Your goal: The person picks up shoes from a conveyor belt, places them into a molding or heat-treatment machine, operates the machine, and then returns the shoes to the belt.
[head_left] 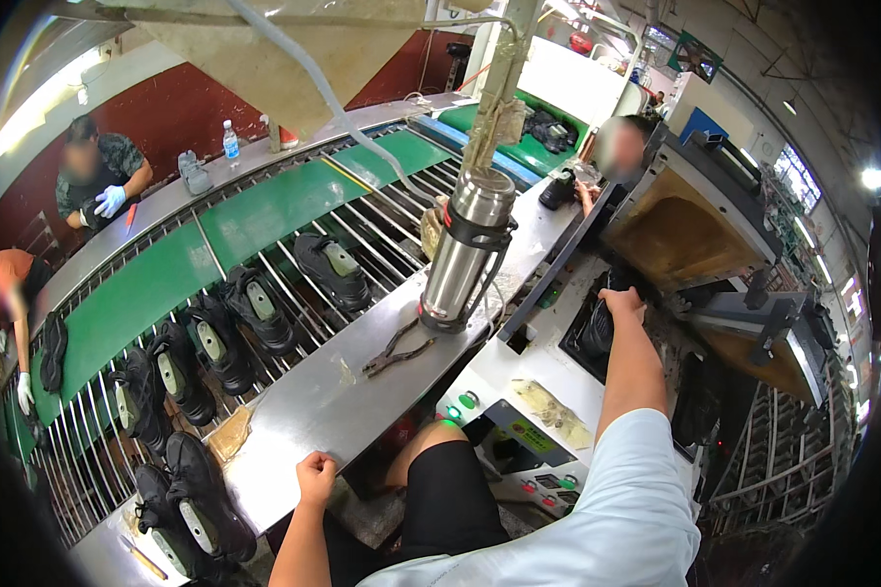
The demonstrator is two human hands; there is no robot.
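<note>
From the head camera, the person sits at a steel bench (pixel 343 391) beside a conveyor of metal rods (pixel 294 264). The left hand (pixel 315 477) is curled into a loose fist and rests on the near edge of the bench, holding nothing that shows. The right hand (pixel 622 301) reaches out to a dark shoe (pixel 597 331) sitting in the open well of the press machine (pixel 675 245); its fingers lie over the top of the shoe, but whether they actually clasp it I cannot tell.

On the bench stands a tall steel flask (pixel 465 249) in a black carrier, upright, with a pair of pliers (pixel 394 354) lying just beside its foot.

The conveyor carries a row of black shoes (pixel 255 308), soles up with pale insole patches, spaced along the rods; two more lie at its near end. A clear water bottle (pixel 230 140) stands on the far rail. Two other workers sit beyond the belt, a third at the bench's far end.
</note>
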